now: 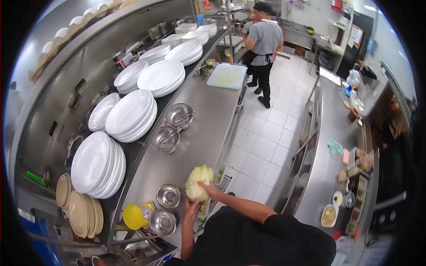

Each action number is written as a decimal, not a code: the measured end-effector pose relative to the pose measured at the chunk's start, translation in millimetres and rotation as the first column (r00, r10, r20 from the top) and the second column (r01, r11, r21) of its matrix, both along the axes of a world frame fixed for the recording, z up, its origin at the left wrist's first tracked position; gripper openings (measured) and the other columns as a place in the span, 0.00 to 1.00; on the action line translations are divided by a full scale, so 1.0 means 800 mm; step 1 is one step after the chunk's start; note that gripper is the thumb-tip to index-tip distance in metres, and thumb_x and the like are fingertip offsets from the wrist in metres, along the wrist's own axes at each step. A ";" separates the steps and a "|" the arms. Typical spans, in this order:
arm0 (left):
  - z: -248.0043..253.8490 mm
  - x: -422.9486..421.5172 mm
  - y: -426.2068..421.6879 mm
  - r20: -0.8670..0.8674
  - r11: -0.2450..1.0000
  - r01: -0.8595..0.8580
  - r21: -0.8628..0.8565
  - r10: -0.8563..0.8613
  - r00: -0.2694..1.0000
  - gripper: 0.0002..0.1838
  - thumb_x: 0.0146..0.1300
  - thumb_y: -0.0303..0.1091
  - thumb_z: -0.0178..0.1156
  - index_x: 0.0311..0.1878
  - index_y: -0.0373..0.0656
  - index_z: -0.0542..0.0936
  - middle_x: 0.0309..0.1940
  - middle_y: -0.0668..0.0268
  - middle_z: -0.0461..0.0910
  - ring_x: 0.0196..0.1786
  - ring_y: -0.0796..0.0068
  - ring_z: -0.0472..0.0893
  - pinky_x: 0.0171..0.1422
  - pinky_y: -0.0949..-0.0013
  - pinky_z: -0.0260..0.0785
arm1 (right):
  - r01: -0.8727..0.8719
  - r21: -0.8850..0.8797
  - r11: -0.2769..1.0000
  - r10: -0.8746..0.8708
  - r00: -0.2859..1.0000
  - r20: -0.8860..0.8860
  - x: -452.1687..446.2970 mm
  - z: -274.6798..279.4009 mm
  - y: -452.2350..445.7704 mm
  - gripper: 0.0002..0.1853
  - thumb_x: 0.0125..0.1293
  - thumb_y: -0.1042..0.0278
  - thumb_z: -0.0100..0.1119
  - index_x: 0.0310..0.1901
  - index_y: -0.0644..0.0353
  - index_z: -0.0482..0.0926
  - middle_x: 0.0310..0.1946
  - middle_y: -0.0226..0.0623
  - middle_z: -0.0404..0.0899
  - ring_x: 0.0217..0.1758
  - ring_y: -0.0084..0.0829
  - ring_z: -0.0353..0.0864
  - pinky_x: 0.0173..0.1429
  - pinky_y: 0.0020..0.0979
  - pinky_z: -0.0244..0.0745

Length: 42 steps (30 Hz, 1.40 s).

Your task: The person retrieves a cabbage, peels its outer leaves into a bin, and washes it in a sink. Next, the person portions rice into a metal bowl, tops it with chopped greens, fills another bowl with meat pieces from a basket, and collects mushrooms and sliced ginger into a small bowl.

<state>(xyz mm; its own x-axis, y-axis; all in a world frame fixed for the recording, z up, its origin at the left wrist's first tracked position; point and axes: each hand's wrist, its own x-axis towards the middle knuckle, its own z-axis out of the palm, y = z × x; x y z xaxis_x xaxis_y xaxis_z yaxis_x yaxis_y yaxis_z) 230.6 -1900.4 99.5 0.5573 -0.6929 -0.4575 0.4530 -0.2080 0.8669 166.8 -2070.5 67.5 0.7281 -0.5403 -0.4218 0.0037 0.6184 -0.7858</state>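
On my left, two steel bowls [168, 196] sit on the counter [202, 122]. The leafy head [198, 176] looks mostly whole at the counter's edge, so I judge the work early: it is in hand; what remains I cannot tell. My left hand [192, 207] cups its near end, half-curled; my right hand [208, 189] grips its side.

Small red marking [272, 22] on a gray shirt [265, 39], too blurred to read, no legible text, labels or numbers
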 end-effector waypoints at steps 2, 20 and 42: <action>0.014 0.010 -0.017 -0.017 0.996 -0.085 0.035 0.086 0.996 0.37 0.62 0.38 0.70 0.69 0.46 0.60 0.60 0.62 0.71 0.59 0.68 0.76 0.55 0.63 0.74 | -0.099 -0.049 0.994 0.087 0.975 -0.206 0.019 0.042 -0.012 0.36 0.63 0.47 0.66 0.63 0.67 0.68 0.53 0.42 0.78 0.54 0.35 0.79 0.60 0.35 0.74; -0.078 0.007 -0.164 0.222 0.727 -0.685 0.053 0.660 0.718 0.34 0.66 0.46 0.62 0.71 0.49 0.60 0.60 0.61 0.70 0.55 0.65 0.76 0.52 0.59 0.73 | -0.892 -0.414 0.183 0.894 0.326 -0.306 0.137 -0.146 -0.324 0.33 0.69 0.35 0.48 0.59 0.58 0.77 0.55 0.46 0.80 0.58 0.41 0.78 0.62 0.39 0.72; -0.191 0.035 -0.694 -0.100 0.722 -0.095 0.685 0.222 0.970 0.44 0.61 0.68 0.56 0.74 0.53 0.60 0.68 0.60 0.67 0.62 0.58 0.74 0.54 0.48 0.74 | -0.290 -0.056 0.955 0.226 0.841 -0.492 -0.117 -0.161 -1.073 0.21 0.69 0.56 0.51 0.58 0.59 0.74 0.49 0.38 0.81 0.47 0.33 0.82 0.48 0.35 0.78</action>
